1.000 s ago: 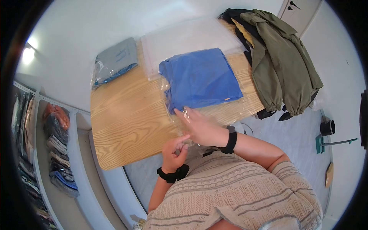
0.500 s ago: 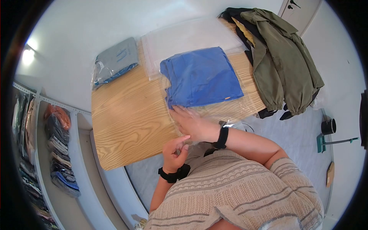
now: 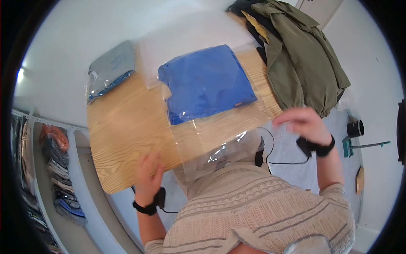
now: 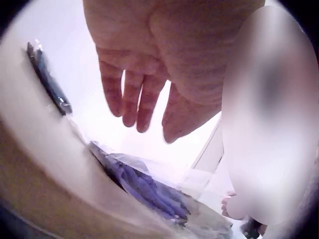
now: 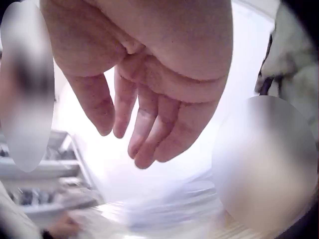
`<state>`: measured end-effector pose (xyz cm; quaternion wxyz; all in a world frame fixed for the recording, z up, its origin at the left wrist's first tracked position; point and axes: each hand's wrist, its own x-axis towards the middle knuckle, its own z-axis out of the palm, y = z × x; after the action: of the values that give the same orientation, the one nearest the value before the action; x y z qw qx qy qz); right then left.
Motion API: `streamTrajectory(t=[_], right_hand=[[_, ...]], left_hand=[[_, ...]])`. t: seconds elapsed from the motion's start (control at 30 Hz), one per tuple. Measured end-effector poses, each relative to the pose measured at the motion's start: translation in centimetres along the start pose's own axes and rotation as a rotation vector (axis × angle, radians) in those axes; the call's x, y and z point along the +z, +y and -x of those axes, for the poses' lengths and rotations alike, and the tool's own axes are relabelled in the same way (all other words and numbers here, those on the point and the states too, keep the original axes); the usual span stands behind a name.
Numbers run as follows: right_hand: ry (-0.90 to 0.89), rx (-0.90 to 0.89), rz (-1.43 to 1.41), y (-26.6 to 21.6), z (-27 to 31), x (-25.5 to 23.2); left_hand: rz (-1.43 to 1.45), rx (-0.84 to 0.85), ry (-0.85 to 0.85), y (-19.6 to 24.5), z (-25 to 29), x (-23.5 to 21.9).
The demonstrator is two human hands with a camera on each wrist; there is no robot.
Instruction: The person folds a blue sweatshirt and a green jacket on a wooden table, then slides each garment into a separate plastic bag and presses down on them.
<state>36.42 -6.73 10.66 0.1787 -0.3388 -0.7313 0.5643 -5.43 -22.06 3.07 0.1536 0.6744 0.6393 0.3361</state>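
A folded blue garment lies inside a clear plastic bag on the wooden table. The bag's loose end stretches past the garment and hangs over the front edge near the person's lap. My left hand hovers near that edge, left of the bag, holding nothing; its fingers extend in the left wrist view. To the right of the bag, my right hand is raised with nothing in it. Its fingers bend loosely in the right wrist view.
A grey garment in a clear bag lies at the back left. Flat clear bags are stacked behind the blue garment. Olive and black jackets drape over the right side. Shelves of bagged clothes stand at left; a cable hangs below.
Both hands have moved apart: the right from the blue garment's near edge out to the right, the left outward to the left. The bag's loose end is now uncovered. The head view has shifted.
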Motion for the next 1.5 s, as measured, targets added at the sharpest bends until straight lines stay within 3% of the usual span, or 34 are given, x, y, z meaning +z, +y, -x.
streamTrajectory(t=[0.03, 0.07, 0.13, 0.23, 0.37, 0.63, 0.8, 0.93, 1.03, 1.07, 1.13, 1.2, 1.23, 1.3, 1.33, 1.4, 1.5], right_hand=[[0.174, 0.004, -0.002, 0.9, -0.9, -0.5], [0.220, 0.004, 0.148, 2.1, -1.8, -1.2], [0.232, -0.135, 0.406, 4.2, -3.3, -1.5], [0.250, -0.216, 0.551, 6.0, -5.5, -0.7], [0.215, -0.319, 0.568, 9.0, -6.8, -0.3], [0.316, -0.235, 0.178, 9.6, -6.5, -0.2], [0.322, -0.212, 0.032, 8.5, -6.0, -0.1], [0.311, -0.273, 0.029, 7.6, -6.6, 0.0], [0.332, -0.287, -0.037, 4.8, -7.4, -0.6], [0.349, -0.282, -0.071, 3.6, -7.6, -1.0], [0.454, -0.394, 0.086, 1.7, -8.6, -2.5], [0.528, -0.426, -0.075, -1.2, -9.6, -3.2], [0.527, -0.440, -0.072, -2.2, -10.3, -3.8], [0.550, -0.530, -0.143, -4.2, -11.4, -4.8], [0.549, -0.546, -0.141, -5.4, -11.6, -4.8], [0.491, -0.535, -0.300, -7.5, -12.0, -4.6], [0.428, -0.490, -0.370, -7.6, -13.6, -4.8]], left_hand=[[-0.124, 0.118, 0.001, 0.4, -2.0, -0.5], [-0.164, 0.157, -0.061, 0.9, -3.6, -0.6], [-0.212, 0.197, -0.109, 1.6, -6.3, -0.5], [-0.375, 0.344, -0.213, 1.8, -8.6, 0.6], [-0.398, 0.403, -0.276, 0.9, -9.3, 2.4], [-0.258, 0.315, -0.303, -0.3, -8.8, 2.0], [-0.116, 0.268, -0.197, 1.2, -7.7, 2.0], [-0.236, 0.251, -0.160, 1.0, -7.8, 2.8], [-0.095, 0.300, -0.087, -1.0, -8.9, 2.6], [0.070, 0.294, -0.088, -1.7, -9.6, 1.6], [0.231, 0.296, -0.082, -0.4, -10.9, -0.3], [0.028, -0.139, 0.123, 4.6, -12.1, -3.9], [0.024, -0.133, 0.135, 4.9, -13.1, -4.7], [0.252, 0.176, 0.356, 5.4, -15.4, -6.2], [0.247, 0.186, 0.366, 6.1, -16.0, -6.8], [0.617, 0.120, 0.367, 7.4, -16.9, -7.8], [0.704, 0.014, 0.318, 7.5, -17.4, -8.7]])
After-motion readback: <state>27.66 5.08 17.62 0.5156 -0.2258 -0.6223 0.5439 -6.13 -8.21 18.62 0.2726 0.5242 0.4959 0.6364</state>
